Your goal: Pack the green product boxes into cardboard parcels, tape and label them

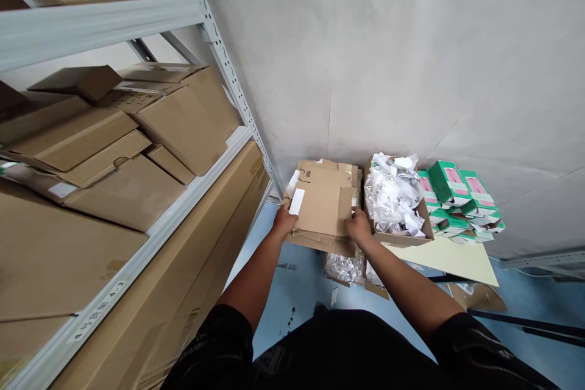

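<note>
Between my two hands lies a flattened cardboard box, brown with a white label near its left side. My left hand is closed on its left edge, and my right hand grips the right edge. More flattened cardboard shows beneath and behind it; how many pieces is hidden. Just right of my right hand stands an open carton heaped with crumpled white paper and clear plastic wrap.
Metal shelving loaded with brown cartons rises on the left. Several green-and-pink boxes are piled on a pale tabletop at right. Bubble wrap sits in a carton below my hands, above the blue floor.
</note>
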A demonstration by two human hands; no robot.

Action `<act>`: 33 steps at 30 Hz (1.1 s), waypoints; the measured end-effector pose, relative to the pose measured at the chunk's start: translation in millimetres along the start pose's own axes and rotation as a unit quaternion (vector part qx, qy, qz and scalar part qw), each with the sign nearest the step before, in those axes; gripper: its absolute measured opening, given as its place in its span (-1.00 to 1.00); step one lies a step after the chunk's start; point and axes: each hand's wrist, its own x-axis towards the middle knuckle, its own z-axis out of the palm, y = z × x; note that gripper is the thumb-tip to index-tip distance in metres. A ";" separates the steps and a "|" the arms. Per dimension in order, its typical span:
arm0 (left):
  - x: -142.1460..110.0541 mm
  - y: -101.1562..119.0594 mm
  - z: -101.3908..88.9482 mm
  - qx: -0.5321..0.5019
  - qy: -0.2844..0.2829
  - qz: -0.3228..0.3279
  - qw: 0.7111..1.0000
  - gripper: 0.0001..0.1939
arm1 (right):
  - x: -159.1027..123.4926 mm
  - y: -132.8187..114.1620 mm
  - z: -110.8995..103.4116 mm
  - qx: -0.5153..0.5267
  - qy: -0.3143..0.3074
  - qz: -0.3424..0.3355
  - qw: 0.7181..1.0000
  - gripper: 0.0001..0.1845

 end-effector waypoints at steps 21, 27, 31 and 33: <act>-44.2 17.3 -5.9 -0.160 -0.008 0.047 0.986 -0.49 | -48.1 -26.4 -38.3 0.257 0.008 0.002 0.966 -0.57; -53.2 31.7 16.7 -0.182 -0.025 0.068 0.981 -0.43 | -62.1 -10.1 -64.3 0.270 0.038 0.007 0.962 -0.44; -71.1 55.8 35.8 -0.202 -0.062 0.103 0.972 -0.37 | -70.4 4.9 -94.6 0.275 0.064 0.001 0.959 -0.37; -83.3 70.3 47.7 -0.196 -0.066 0.122 0.971 -0.37 | -76.2 12.4 -114.2 0.292 0.075 -0.004 0.954 -0.38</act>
